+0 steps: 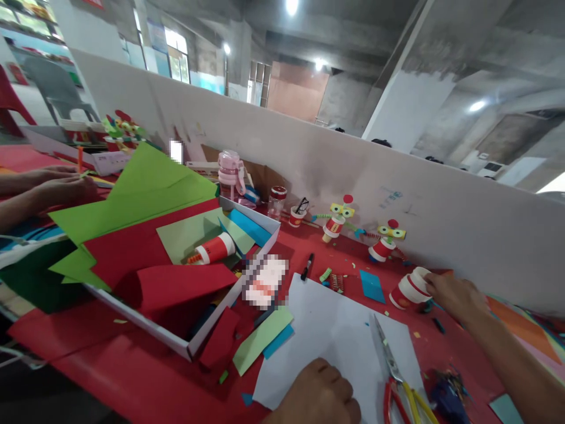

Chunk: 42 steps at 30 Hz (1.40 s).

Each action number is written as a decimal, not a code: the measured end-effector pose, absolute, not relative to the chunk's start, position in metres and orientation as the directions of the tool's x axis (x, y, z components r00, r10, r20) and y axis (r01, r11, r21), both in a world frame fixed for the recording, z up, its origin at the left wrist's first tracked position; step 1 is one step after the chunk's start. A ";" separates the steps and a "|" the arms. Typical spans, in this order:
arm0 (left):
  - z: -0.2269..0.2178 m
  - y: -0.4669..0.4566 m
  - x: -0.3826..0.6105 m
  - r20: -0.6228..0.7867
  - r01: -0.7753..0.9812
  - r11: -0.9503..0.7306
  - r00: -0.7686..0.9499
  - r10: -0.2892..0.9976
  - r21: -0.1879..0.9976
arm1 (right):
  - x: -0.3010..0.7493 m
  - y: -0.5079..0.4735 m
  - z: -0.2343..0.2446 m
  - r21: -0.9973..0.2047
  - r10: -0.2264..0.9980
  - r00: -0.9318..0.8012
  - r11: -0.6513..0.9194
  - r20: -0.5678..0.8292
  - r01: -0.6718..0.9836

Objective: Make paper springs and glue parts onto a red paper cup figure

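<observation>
At frame right, the right hand (pixel 457 297) pinches paper cups (pixel 405 290), probably light and crushable, best held by their rims; bottom centre, the curled left hand's (pixel 324 393) grip is hidden.

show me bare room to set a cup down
The middle of the white sheet, between the pale green strip, the scissors and the left hand, is largely bare. So is the red tabletop in front of the white box. Crowded: the box, heaped with paper, and around the right hand, with cups and scraps.
</observation>
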<state>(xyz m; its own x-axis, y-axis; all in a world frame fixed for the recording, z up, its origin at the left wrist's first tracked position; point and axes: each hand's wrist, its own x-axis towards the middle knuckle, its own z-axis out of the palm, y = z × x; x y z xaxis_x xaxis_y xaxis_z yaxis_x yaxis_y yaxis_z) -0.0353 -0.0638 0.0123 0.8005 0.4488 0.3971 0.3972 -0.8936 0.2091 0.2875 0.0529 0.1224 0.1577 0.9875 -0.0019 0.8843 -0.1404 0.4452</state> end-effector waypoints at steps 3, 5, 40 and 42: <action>0.022 -0.051 -0.028 0.334 0.409 -0.874 0.811 0.480 0.264 | 0.282 0.056 0.128 0.459 0.984 0.174 -0.133 -0.048 0.878; 0.026 -0.040 -0.021 0.295 0.425 -0.848 0.806 0.514 0.317 | 0.277 0.057 0.131 0.454 0.980 0.185 -0.134 -0.068 0.881; 0.005 -0.001 -0.003 0.004 -0.610 0.387 0.539 0.842 0.692 | 0.165 -0.027 0.103 -0.298 0.766 -0.134 0.397 0.628 0.868; 0.008 0.006 -0.008 -0.004 -0.665 0.435 0.545 0.839 0.607 | 0.131 -0.038 0.071 -0.217 0.701 -0.309 0.554 0.643 0.804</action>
